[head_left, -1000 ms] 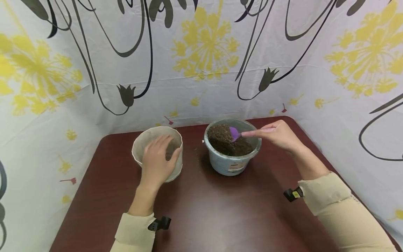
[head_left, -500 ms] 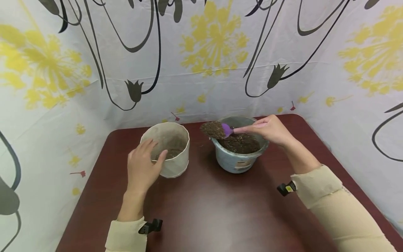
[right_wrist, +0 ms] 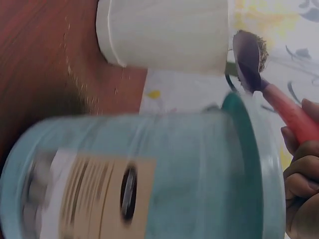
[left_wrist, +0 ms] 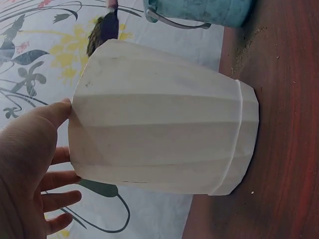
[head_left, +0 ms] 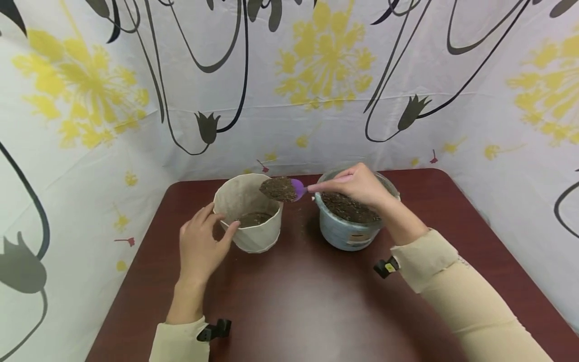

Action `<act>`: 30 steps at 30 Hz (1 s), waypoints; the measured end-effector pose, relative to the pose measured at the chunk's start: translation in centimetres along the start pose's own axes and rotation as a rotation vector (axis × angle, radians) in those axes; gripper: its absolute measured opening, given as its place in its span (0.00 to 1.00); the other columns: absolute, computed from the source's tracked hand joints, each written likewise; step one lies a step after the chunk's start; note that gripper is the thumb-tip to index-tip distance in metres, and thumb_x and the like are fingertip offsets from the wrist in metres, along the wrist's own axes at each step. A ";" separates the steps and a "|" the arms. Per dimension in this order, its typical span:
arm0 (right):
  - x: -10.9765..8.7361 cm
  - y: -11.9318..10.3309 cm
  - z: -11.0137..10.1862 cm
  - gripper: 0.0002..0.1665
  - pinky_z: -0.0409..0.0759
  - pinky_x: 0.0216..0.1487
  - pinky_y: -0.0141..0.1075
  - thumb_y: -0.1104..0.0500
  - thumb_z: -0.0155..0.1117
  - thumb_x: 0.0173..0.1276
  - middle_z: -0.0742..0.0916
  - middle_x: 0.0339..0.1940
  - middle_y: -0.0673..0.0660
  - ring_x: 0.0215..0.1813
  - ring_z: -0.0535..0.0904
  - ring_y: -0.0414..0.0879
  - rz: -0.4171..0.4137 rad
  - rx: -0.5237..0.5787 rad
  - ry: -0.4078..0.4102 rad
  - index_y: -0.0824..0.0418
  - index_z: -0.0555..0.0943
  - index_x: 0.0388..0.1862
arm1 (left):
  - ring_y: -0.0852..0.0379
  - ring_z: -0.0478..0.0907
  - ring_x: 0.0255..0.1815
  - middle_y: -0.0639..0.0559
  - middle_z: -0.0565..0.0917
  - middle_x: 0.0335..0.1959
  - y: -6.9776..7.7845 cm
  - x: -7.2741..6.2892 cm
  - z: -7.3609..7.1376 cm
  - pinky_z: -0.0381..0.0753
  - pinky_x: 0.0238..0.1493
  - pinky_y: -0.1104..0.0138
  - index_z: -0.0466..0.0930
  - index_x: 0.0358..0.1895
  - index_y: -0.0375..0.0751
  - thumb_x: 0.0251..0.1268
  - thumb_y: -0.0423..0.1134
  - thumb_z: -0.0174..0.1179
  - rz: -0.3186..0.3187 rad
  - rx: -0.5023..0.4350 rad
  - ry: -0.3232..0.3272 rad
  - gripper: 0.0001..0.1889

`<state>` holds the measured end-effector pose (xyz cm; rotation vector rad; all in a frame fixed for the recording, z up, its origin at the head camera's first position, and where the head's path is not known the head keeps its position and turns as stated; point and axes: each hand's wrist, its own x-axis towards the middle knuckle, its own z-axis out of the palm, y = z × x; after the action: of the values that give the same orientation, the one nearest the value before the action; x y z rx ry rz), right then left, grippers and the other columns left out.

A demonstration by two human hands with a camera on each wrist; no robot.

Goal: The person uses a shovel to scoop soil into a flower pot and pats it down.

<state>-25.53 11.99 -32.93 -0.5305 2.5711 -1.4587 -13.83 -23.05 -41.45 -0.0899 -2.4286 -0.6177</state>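
In my right hand (head_left: 362, 185) is the pink handle of a garden trowel (head_left: 298, 189), its purple blade heaped with dark soil (head_left: 278, 189). That blade hangs over the right rim of a whitish plant pot (head_left: 258, 235), which has a little soil at its bottom. My left hand (head_left: 199, 246) holds the pot's near-left rim, thumb and fingers spread along it; the left wrist view shows the thumb (left_wrist: 60, 112) at the edge and the outer fingers loose. Beneath my right hand stands a blue-grey bucket (head_left: 346, 234) of soil, partly hidden by the forearm.
Both containers stand on a dark red-brown table (head_left: 294, 301). Soil crumbs (left_wrist: 244, 47) lie between them. A patterned white cloth (head_left: 280, 125) hangs close behind and along both sides. The bucket has a wire handle (left_wrist: 179, 22) and a label (right_wrist: 107, 194).
My right hand has lifted the loaded trowel out of the bucket and carried it left to the pot's rim. My left hand has drawn back from over the pot's opening to its near-left rim.
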 end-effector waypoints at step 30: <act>0.3 -0.2 4.8 0.12 0.80 0.27 0.45 0.48 0.78 0.59 0.90 0.24 0.51 0.25 0.86 0.50 -0.634 -0.502 0.424 0.56 0.90 0.29 | 0.36 0.71 0.67 0.35 0.79 0.61 0.9 0.1 1.0 0.64 0.62 0.38 0.81 0.52 0.34 0.62 0.53 0.67 0.034 -0.063 0.077 0.26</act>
<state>-24.40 7.94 -35.29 -1.3308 3.3316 -1.1245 -14.32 -21.77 -41.69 -0.1299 -2.3290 -0.6700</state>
